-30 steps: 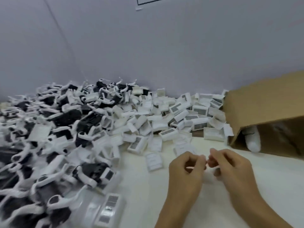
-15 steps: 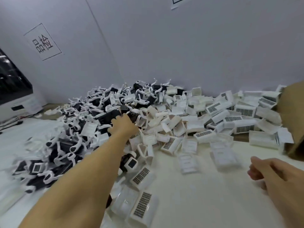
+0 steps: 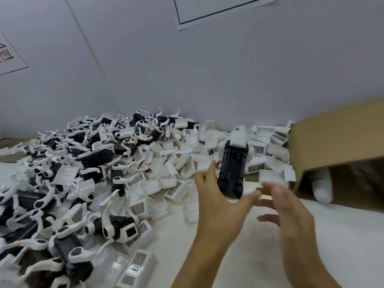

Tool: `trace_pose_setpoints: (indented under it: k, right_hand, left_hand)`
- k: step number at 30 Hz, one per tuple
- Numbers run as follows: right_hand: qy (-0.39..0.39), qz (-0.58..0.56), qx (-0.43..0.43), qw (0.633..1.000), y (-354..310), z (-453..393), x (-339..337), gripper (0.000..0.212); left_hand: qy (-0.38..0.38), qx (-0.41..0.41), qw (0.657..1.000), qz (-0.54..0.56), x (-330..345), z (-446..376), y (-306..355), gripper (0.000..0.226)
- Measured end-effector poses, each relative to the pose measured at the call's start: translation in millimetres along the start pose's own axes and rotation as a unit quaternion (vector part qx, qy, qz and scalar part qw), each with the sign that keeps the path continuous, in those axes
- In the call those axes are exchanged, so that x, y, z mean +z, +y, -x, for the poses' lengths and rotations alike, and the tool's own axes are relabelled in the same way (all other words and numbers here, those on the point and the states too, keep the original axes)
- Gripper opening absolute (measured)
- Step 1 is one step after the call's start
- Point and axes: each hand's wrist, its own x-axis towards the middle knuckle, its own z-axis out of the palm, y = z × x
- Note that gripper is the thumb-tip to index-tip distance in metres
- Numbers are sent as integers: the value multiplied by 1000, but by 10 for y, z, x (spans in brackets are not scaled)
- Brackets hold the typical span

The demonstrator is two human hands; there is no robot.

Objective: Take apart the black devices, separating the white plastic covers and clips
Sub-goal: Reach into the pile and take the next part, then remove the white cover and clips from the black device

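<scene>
Just two hands (image 3: 220, 196), one black device (image 3: 232, 169)

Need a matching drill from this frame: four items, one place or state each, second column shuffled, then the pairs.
Items:
1. black device
2. cardboard box
3. right hand
4. wall sign

Places or states:
A. lying on its side, right of the pile
B. held up by the left hand
C. top of the frame, on the wall
D. open, fingers blurred, beside the device

Pairs: 1-B, 2-A, 3-D, 4-C
</scene>
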Motion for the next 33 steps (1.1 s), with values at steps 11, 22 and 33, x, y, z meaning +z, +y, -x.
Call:
trace_pose_setpoints:
  k: [11, 22, 33]
  right_hand:
    - [11, 4, 36, 999, -54, -34, -8, 17]
    - [-77, 259, -94, 958, 58, 93, 48, 87]
    - [-27, 309, -103, 945, 108, 117, 121, 65]
  left_hand:
    - [-148, -278, 812, 491, 110, 187, -304, 47]
    - [12, -175, 878, 446, 154, 52, -395, 54]
    - [-4, -132, 916, 379, 210, 95, -447, 41]
